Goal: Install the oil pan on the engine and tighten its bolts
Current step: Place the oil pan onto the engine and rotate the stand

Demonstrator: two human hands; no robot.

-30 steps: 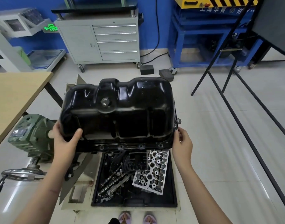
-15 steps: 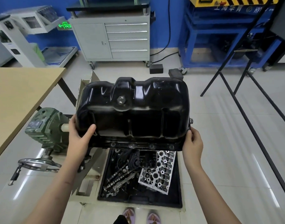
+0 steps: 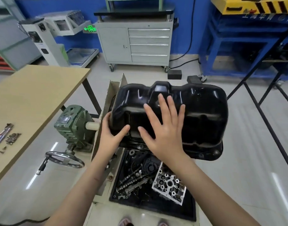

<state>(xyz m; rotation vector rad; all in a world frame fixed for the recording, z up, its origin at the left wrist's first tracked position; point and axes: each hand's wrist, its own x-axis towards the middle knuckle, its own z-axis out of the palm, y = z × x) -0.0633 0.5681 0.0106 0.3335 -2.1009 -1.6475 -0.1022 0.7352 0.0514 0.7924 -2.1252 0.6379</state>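
- The black oil pan (image 3: 197, 111) is seen dome-up on the engine stand, directly above the near parts tray, with its bolt flange showing along the near and right edges.
- The left end of the oil pan is gripped by the left hand (image 3: 109, 137): the thumb is laid across the pan's near face and the fingers are wrapped round the end wall.
- The right hand (image 3: 164, 129) is laid flat on the top and near face of the pan, left of its middle; the fingers (image 3: 171, 105) are spread straight and nothing is grasped by them.
- Whether the pan's flange is fully seated on the engine cannot be told, since the joint is hidden under the pan and the hands.
- A black tray (image 3: 189, 211) is set on the floor under the near edge of the pan; camshafts (image 3: 131, 181) and a cylinder head (image 3: 170, 186) are held in it.
- A green gearbox (image 3: 73, 126) with a handwheel (image 3: 65, 159) is mounted just left of the pan.
- Small bolts (image 3: 12, 138) are scattered at the left edge of the wooden table (image 3: 34, 101), beside a tool (image 3: 2, 134).
- A grey drawer cabinet (image 3: 135, 43) is placed against the blue wall, well behind the pan.
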